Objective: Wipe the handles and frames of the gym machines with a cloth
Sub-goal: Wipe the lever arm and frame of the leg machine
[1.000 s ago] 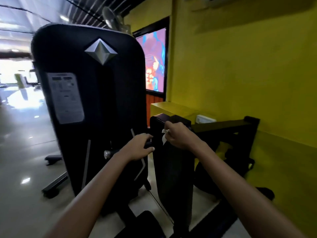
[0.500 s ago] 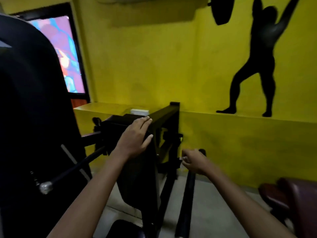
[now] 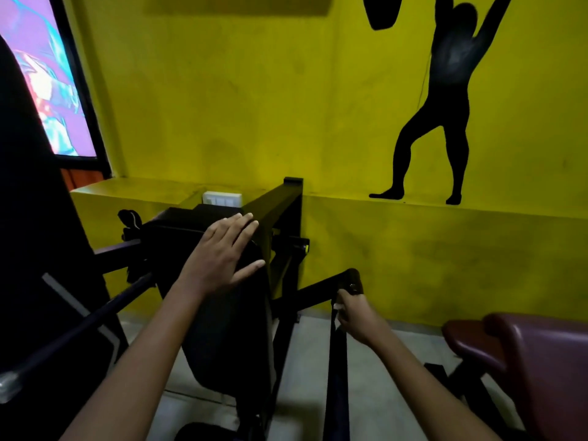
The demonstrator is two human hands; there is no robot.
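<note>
Low at the right of the machine, the right hand [image 3: 354, 315] is curled around a dark bar [image 3: 337, 361] that runs down toward the floor, with a scrap of white cloth [image 3: 338, 307] pinched between fingers and bar. Only that small bit of cloth shows; the rest is hidden inside the fist. A second ago this hand was up at the top edge of the pad with the cloth; half a second ago it had already dropped onto this bar, and now it sits just under the bar's capped upper end [image 3: 353, 281]. My reading is that the pad edge is finished and the wipe has moved on to the frame, likely a stroke down the bar.

The left hand [image 3: 222, 253] lies flat on the top of the black pad [image 3: 229, 329], fingers straight and spread, holding nothing. It was curled near a lever on the big shroud a second ago and has since shifted across to brace here, which suits steadying the body while the other hand works low.

Outward from the pad, a black frame beam [image 3: 273, 202] runs back to the yellow wall [image 3: 254, 106], past a white switch plate [image 3: 222, 197] on the ledge. A lifter silhouette [image 3: 445, 106] is painted on the wall, a maroon bench [image 3: 525, 351] sits at the right, and a bright screen [image 3: 47, 84] at the left.
</note>
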